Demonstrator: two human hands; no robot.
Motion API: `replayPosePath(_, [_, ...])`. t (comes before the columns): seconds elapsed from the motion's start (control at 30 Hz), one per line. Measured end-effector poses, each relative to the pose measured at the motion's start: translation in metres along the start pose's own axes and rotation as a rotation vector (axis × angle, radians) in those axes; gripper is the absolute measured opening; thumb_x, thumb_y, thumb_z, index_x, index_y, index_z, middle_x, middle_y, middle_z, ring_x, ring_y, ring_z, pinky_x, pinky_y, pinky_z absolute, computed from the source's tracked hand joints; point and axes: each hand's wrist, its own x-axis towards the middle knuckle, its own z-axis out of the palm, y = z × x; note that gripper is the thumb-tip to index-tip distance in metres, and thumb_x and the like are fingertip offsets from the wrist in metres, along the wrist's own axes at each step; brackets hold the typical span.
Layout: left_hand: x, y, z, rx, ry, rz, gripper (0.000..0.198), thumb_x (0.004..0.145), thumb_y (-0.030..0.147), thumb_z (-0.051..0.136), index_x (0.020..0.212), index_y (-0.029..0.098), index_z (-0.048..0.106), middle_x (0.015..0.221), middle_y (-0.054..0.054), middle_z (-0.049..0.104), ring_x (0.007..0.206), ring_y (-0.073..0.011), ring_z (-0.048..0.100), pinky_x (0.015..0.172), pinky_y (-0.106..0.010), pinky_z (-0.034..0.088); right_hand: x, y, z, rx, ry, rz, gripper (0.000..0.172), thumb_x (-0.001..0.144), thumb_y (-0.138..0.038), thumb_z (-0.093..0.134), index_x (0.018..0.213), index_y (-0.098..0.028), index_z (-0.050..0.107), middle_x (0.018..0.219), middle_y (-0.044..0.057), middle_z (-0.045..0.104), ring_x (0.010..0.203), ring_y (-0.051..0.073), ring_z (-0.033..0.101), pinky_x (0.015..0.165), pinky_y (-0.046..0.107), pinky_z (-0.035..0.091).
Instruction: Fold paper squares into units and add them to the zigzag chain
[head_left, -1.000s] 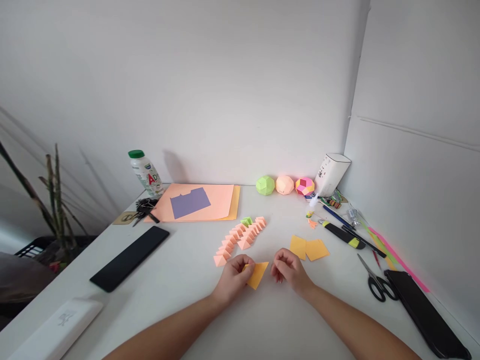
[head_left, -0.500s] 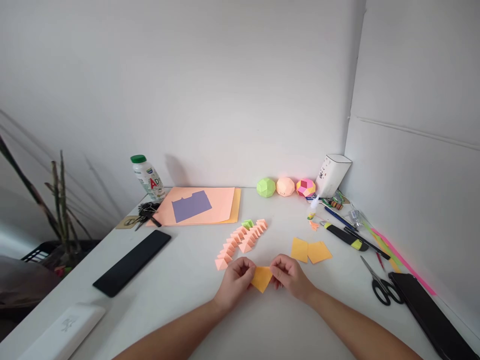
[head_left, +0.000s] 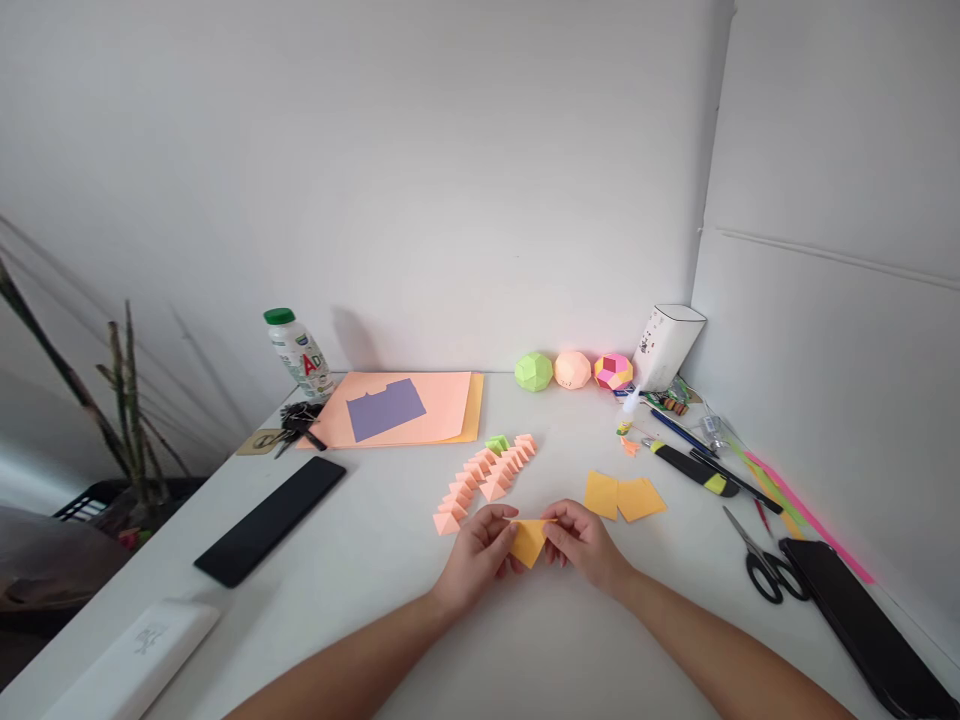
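Note:
A small orange paper square (head_left: 529,540) is pinched between both hands just above the white table (head_left: 360,560). My left hand (head_left: 478,555) grips its left side with curled fingers. On the other side my right hand (head_left: 583,542) pinches the right corner. The paper hangs as a downward-pointing triangle, its top edge level. Just behind my left hand runs a row of several folded peach paper pieces (head_left: 484,477) with a green one (head_left: 496,443) at its far end. Two loose orange squares (head_left: 624,497) lie flat to the right of my right hand.
Peach and yellow sheets with a purple cutout (head_left: 397,408) lie at the back, beside a green-capped bottle (head_left: 298,353) and keys (head_left: 294,423). Three paper balls (head_left: 574,370) and a white box (head_left: 664,347) stand against the wall. Scissors (head_left: 765,565), pens and a utility knife (head_left: 690,467) lie right; a black bar (head_left: 271,519) lies left.
My right hand moved left and took hold of the orange square, which my left hand alone held before. The paper now hangs folded into a triangle between both hands.

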Motion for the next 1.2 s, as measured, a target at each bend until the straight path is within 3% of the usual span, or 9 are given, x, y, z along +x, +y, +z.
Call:
replayPosePath(0.17, [-0.0009,0.0010,-0.0013,-0.017,-0.024,-0.002,0.035,0.077,0.045,0.060,0.099,0.018,0.055,0.076,-0.002,0.062,0.058,-0.0113,0.055,0.050,-0.022,0.041,0.0006,0.0022,-0.0009,0.027,-0.022,0.010,0.024,0.081,-0.039,0.059,0.093,-0.019,0.053,0.060,-0.004,0.058,0.051,0.011,0.054,0.049,0.023,0.041])
replayPosePath(0.33, [-0.0029,0.0013,-0.0020,-0.070,-0.047,0.017,0.028,0.078,0.040,0.062,0.097,0.019,0.061,0.087,-0.004,0.067,0.085,-0.0189,0.061,0.073,-0.029,0.047,0.0001,0.0028,-0.0014,0.042,-0.088,0.022,0.025,0.081,-0.037,0.060,0.099,-0.020,0.054,0.061,-0.005,0.055,0.052,0.010,0.053,0.052,0.024,0.044])
replayPosePath(0.43, [-0.0017,0.0002,-0.0024,-0.081,-0.115,0.048,0.024,0.077,0.037,0.063,0.093,0.019,0.063,0.090,-0.005,0.068,0.085,-0.0201,0.062,0.077,-0.032,0.047,-0.0003,0.0017,-0.0017,0.024,-0.118,0.016,0.023,0.081,-0.036,0.059,0.097,-0.020,0.055,0.063,-0.004,0.056,0.054,0.011,0.053,0.056,0.026,0.046])
replayPosePath(0.63, [0.0007,0.0006,-0.0040,-0.074,-0.082,0.043,0.026,0.074,0.037,0.066,0.093,0.019,0.064,0.087,-0.005,0.069,0.082,-0.0193,0.063,0.075,-0.032,0.048,-0.0003,-0.0006,-0.0016,-0.002,-0.086,0.013,0.020,0.082,-0.036,0.058,0.091,-0.019,0.058,0.070,-0.002,0.058,0.058,0.011,0.055,0.055,0.024,0.045])
replayPosePath(0.93, [-0.0004,-0.0026,-0.0028,-0.015,-0.178,0.027,0.034,0.076,0.036,0.064,0.105,0.019,0.058,0.097,-0.007,0.066,0.088,-0.0205,0.061,0.076,-0.034,0.049,0.0015,0.0018,-0.0019,0.028,-0.037,0.028,0.024,0.077,-0.038,0.063,0.087,-0.018,0.058,0.064,-0.002,0.059,0.052,0.010,0.055,0.051,0.024,0.045])
replayPosePath(1.2, [0.0003,0.0004,-0.0027,-0.098,-0.205,0.036,0.030,0.076,0.035,0.065,0.101,0.018,0.058,0.090,-0.006,0.065,0.083,-0.0187,0.061,0.073,-0.032,0.048,0.0017,0.0007,-0.0030,0.041,-0.088,0.045,0.023,0.077,-0.038,0.064,0.088,-0.018,0.059,0.067,-0.002,0.059,0.053,0.010,0.055,0.053,0.025,0.048])
